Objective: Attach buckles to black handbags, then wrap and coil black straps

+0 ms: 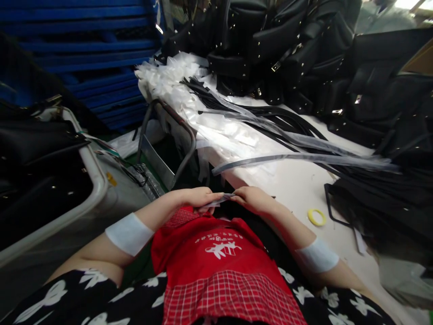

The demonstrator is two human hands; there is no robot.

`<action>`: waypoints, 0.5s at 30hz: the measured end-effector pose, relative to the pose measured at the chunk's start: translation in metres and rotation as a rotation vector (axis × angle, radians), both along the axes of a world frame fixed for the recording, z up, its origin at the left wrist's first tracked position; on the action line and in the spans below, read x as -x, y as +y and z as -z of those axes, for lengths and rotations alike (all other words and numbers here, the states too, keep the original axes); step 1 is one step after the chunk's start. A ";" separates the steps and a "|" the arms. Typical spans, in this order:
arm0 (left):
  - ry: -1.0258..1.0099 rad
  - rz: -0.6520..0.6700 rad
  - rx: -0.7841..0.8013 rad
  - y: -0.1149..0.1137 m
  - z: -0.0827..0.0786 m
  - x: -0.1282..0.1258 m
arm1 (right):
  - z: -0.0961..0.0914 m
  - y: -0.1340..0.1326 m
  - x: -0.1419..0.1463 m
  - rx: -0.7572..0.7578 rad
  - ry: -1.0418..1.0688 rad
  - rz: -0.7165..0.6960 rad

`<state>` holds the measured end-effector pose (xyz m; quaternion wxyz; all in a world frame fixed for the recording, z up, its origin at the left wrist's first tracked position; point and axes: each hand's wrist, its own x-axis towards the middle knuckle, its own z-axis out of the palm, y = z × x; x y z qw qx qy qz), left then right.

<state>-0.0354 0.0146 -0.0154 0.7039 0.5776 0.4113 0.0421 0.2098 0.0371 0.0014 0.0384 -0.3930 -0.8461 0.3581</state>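
Observation:
Both hands meet in front of my red apron (pixel 216 239). My left hand (pixel 203 197) is closed on one end of a small greyish strip in clear plastic (pixel 221 199). The fingertips of my right hand (pixel 251 198) pinch the strip's other end. Its full length and kind are hard to make out, as fingers cover much of it. Just beyond the hands, a long black strap in a clear plastic sleeve (pixel 270 159) lies across the white table (pixel 287 185), its end jutting past the table edge.
White plastic wrappers (pixel 179 85) heap at the table's far left. More black straps (pixel 280 117) lie behind. Black bags (pixel 287 49) pile at the back and right. A yellow tape roll (pixel 317 217) rests at right. A metal-framed chair (pixel 189 135) and a bin (pixel 98 176) stand left.

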 end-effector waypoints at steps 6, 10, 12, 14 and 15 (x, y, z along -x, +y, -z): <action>-0.531 -0.211 0.413 -0.004 -0.001 -0.001 | 0.027 -0.027 0.029 0.154 0.421 0.161; -0.795 -0.541 0.435 -0.003 0.002 -0.024 | 0.043 -0.047 0.056 0.202 0.661 0.368; -0.853 -0.643 0.459 -0.004 0.003 -0.033 | 0.043 -0.049 0.061 0.271 0.702 0.456; -0.871 -0.696 0.516 -0.007 0.004 -0.039 | 0.041 -0.049 0.061 0.336 0.751 0.483; -0.868 -0.706 0.549 -0.010 0.004 -0.040 | 0.039 -0.050 0.059 0.354 0.786 0.482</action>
